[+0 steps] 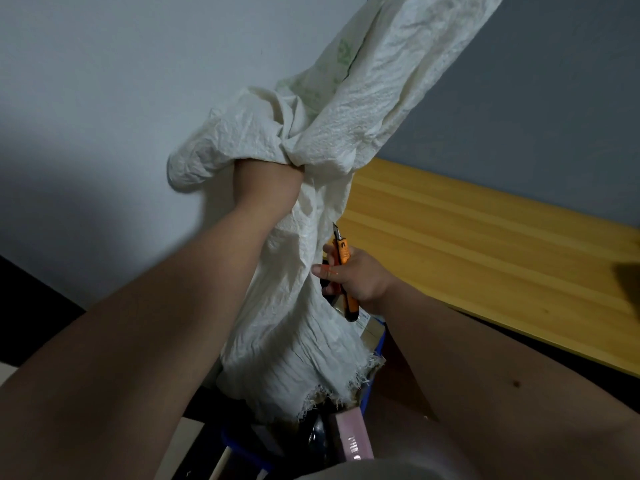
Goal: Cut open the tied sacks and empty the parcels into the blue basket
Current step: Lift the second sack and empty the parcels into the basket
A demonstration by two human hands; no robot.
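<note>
A white woven sack [304,327] hangs upside down with its frayed open mouth just above the blue basket [375,348]. My left hand [277,174] is raised and buried in the bunched cloth near the sack's upper end, its fingers hidden. My right hand [356,275] presses against the sack's right side while gripping an orange utility knife [344,275], blade pointing up. Parcels show below the mouth, among them a pink box [353,438] and a brown carton [372,327].
A yellow wooden tabletop [485,251] runs along the right, under a grey wall. A pale wall fills the left. The dark floor and basket lie directly below my arms.
</note>
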